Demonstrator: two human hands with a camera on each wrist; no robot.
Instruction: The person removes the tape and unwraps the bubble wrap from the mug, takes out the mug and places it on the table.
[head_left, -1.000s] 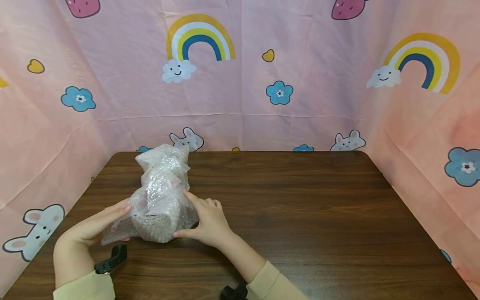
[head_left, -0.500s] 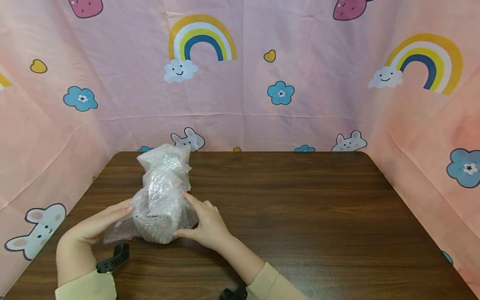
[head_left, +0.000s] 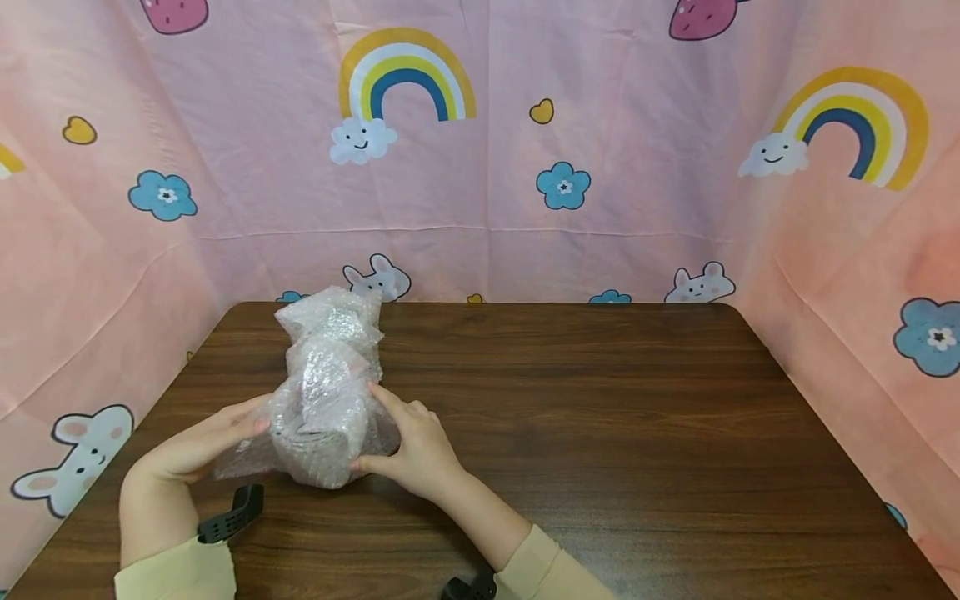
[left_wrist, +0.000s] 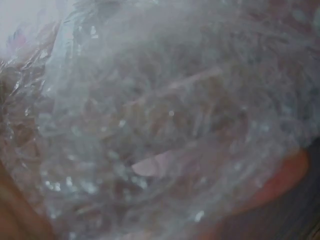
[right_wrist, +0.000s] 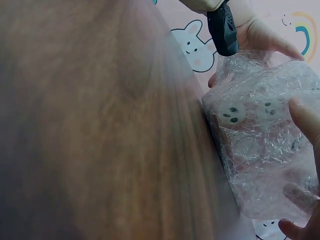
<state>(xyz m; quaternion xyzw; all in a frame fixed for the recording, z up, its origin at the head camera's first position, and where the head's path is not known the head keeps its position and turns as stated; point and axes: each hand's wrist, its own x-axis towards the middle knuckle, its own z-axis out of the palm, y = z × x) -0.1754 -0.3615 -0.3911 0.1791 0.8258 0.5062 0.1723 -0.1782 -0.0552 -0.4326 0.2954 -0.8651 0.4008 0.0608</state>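
A bundle of clear bubble wrap [head_left: 318, 417] lies on the left part of the table, its crumpled far end reaching the back edge. Through the wrap in the right wrist view, round pale shapes with black marks [right_wrist: 232, 114] show; what they belong to is unclear. My left hand [head_left: 213, 437] holds the loose flap at the bundle's left side, and in the left wrist view a finger shows blurred through the film [left_wrist: 155, 165]. On the other side my right hand [head_left: 416, 442] grips the bundle, thumb near the front and index finger farther back.
The brown wooden table [head_left: 600, 433] extends well to the right of the bundle. A pink patterned cloth [head_left: 480, 167] hangs behind and along both sides. Black straps [head_left: 232, 517] sit on both wrists, below light sleeves.
My left hand, with the flap, has shifted slightly right toward the bundle. My right hand keeps its place on the bundle. The whole head view has drifted a little.
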